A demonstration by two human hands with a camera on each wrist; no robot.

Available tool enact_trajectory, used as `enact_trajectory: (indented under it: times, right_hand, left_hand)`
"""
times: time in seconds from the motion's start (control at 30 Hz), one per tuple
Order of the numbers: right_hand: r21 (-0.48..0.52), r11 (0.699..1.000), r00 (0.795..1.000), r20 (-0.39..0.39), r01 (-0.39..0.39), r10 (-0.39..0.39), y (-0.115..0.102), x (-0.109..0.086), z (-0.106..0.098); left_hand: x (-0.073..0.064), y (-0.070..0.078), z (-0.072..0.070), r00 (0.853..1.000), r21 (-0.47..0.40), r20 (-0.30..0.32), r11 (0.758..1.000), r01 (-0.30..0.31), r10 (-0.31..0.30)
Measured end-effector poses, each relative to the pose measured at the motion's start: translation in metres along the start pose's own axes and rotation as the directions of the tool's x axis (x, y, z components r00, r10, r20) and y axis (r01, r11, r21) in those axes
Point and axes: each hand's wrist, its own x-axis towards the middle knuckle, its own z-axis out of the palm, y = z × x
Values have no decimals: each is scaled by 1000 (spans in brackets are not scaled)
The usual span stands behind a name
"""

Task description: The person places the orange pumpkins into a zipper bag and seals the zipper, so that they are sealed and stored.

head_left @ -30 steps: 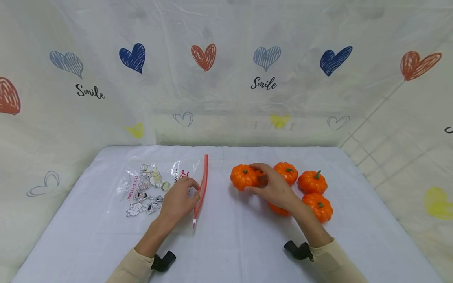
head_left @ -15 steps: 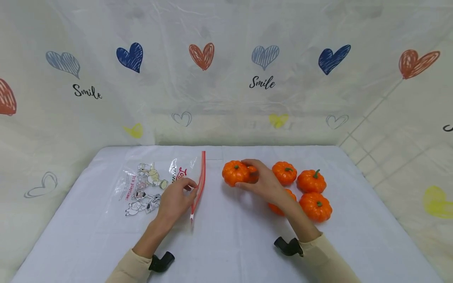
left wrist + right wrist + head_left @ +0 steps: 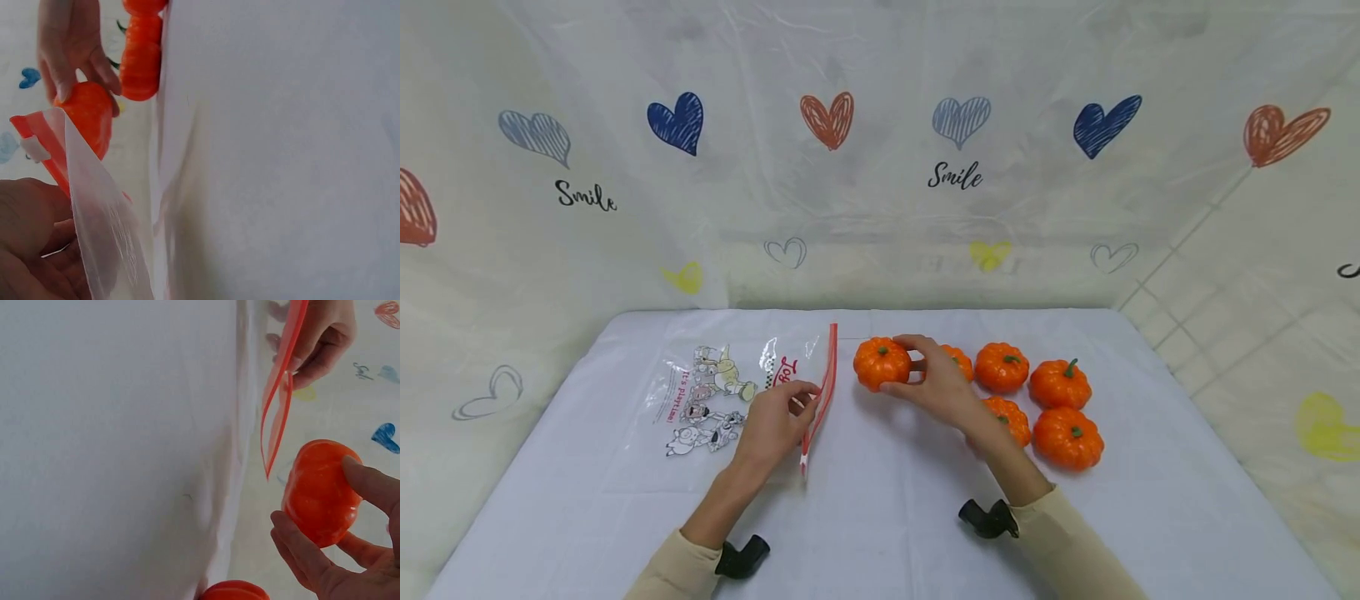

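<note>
My right hand (image 3: 936,383) grips a small orange pumpkin (image 3: 881,364) between thumb and fingers, just right of the bag's mouth. In the right wrist view that pumpkin (image 3: 322,492) is held off the table, apart from the bag. My left hand (image 3: 778,421) pinches the red-edged rim of a clear zip bag (image 3: 718,400) printed with cartoon animals. The bag's red zip edge (image 3: 275,412) gapes in the right wrist view, its two sides parted. From the left wrist, the clear plastic (image 3: 103,219) partly covers my left fingers.
Several more pumpkins sit in a group on the right, among them one at the back (image 3: 1002,367) and one at the front right (image 3: 1069,438); my right hand and forearm partly hide two. A white cloth covers the table (image 3: 880,533). A heart-printed sheet (image 3: 865,200) hangs behind.
My right hand has carried the pumpkin leftward from the group toward the bag's red edge. The left hand keeps its pinch on the bag and has barely moved.
</note>
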Motion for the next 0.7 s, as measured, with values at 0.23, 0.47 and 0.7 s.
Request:
enact_trajectory:
  times: [0.23,0.47,0.7]
  right_hand:
    - [55,998,1000,11,-27,26,-4,7,11]
    - [71,997,1000,4,-31,31,-2,13,22]
    - [93,995,999,-13,-45,47,0,16,26]
  left_hand:
    - [-1,-2,0,1000,10,-23,1000,-2,2]
    - [-2,-3,0,998,23,-64,1000,-14,15]
    - [-1,-4,0,995,17,-87,999,-40,41]
